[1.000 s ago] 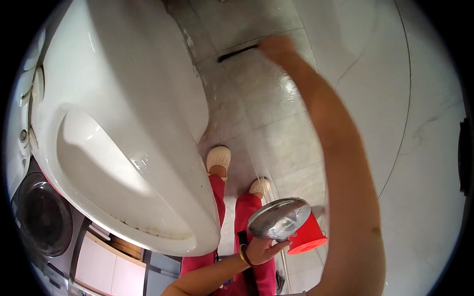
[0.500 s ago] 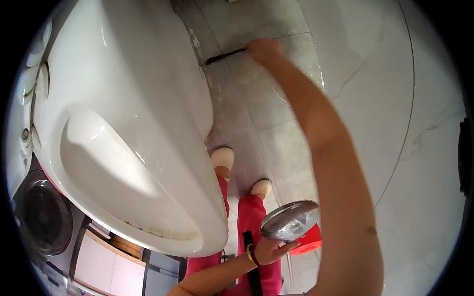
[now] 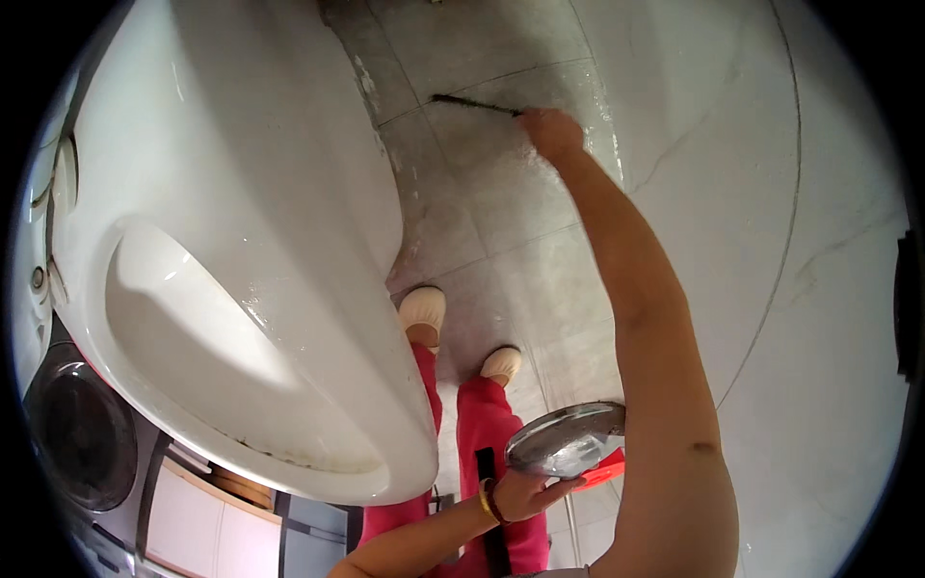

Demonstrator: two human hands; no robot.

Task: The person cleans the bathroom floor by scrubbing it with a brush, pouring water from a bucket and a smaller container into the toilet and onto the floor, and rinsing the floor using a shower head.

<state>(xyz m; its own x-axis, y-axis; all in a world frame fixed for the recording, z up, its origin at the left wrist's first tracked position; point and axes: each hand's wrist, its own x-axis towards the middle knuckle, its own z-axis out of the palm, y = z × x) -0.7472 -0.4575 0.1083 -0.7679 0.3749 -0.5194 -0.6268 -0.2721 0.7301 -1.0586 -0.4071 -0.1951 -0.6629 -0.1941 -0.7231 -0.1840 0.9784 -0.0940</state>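
Observation:
My right hand, closed around one end of a thin black brush, reaches far forward over the grey tiled floor. The brush points left, close to the tiles; whether its bristles touch them I cannot tell. Low in the view, my left hand grips a shiny, silvery round bowl from beneath, thumb at its rim. The bowl is tilted, with something wet and glinting inside. Part of it lies behind my right forearm.
A large white glossy basin fixture fills the left, with dark grime along its near rim. Behind the bowl is a red container. A round dark appliance door and pale cabinets are at lower left; a marbled wall stands right.
My right hand has moved right and slightly nearer with the brush, whose tip has left the fixture's foot for the tiles. My left hand still holds the bowl, tilted slightly differently.

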